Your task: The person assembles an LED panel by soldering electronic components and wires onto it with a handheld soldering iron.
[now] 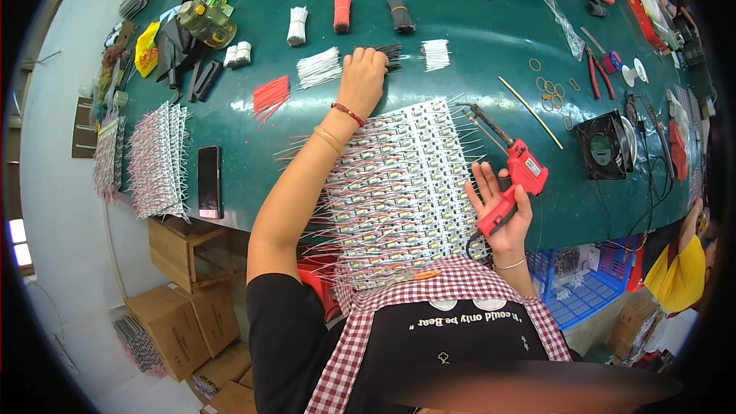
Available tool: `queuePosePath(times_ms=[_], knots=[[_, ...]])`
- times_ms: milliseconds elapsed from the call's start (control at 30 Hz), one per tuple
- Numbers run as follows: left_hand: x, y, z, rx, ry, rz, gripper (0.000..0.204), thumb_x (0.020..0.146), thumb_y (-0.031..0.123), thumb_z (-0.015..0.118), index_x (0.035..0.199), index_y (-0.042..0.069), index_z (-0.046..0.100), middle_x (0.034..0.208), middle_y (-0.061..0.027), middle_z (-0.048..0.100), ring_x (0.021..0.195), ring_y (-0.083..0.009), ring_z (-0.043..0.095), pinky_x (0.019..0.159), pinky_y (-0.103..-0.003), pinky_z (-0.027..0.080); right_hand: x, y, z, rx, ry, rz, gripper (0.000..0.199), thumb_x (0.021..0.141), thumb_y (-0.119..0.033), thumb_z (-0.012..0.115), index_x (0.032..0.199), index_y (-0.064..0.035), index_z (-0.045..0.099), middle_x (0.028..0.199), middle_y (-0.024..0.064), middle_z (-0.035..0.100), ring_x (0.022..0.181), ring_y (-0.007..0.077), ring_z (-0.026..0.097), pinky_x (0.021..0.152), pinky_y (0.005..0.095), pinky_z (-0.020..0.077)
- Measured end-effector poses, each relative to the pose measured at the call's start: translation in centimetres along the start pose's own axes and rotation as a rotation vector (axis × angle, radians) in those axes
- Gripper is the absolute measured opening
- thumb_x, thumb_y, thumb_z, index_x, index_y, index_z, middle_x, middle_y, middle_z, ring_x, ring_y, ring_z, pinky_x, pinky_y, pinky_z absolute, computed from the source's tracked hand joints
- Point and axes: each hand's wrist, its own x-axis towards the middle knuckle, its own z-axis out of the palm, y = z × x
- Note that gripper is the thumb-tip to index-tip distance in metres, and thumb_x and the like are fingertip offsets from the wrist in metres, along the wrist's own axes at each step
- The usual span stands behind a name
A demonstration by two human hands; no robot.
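On the tabletop (468, 27), the left hand (363, 73) bends its fingers over loose black wires (393, 54); whether it grips any I cannot tell. At the near edge, the right hand (502, 218), fingers partly spread, holds a red soldering gun (525, 170). Between the hands, white circuit boards (406, 192) bristling with wires reach over that edge.

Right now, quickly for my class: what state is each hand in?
Left hand: fingers at the black wires; whether it grips any cannot be told.
Right hand: loosely holding the red soldering gun.
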Motion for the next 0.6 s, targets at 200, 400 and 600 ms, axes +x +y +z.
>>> queuePosePath(times_ms=[200,400,600], knots=[[0.8,0.3,-0.5,-0.138,0.153,-0.066,0.008,0.085,0.007,0.064,0.092,0.004,0.066,0.088,-0.0086,0.057,0.087,-0.0294,0.052,0.075,-0.040,0.042,-0.3,0.0,0.2,-0.001,0.003,-0.011,0.031,0.094,-0.028,0.063,0.118,-0.0088,0.056,0.138,0.0202,0.051,0.143,0.0350,0.033,0.119,0.0549,0.0226],[1.5,2.5,-3.0,-0.855,0.022,-0.596,0.019,0.098,0.014,0.057,0.095,-0.001,0.068,0.093,-0.0054,0.068,0.073,-0.0114,0.061,0.069,-0.028,0.049,-1.0,-0.3,0.1,-0.003,0.001,-0.013,0.032,0.093,-0.028,0.063,0.118,-0.0086,0.055,0.138,0.0198,0.052,0.142,0.0347,0.034,0.119,0.0545,0.0236],[0.9,3.1,-1.7,-1.376,0.206,-0.629,0.023,0.102,0.015,0.052,0.107,-0.004,0.065,0.091,-0.0071,0.069,0.084,-0.0133,0.065,0.082,-0.028,0.054,-1.4,-0.5,0.1,-0.017,0.001,-0.014,0.032,0.093,-0.028,0.064,0.116,-0.0088,0.056,0.136,0.0190,0.053,0.142,0.0345,0.036,0.119,0.0539,0.0244]])
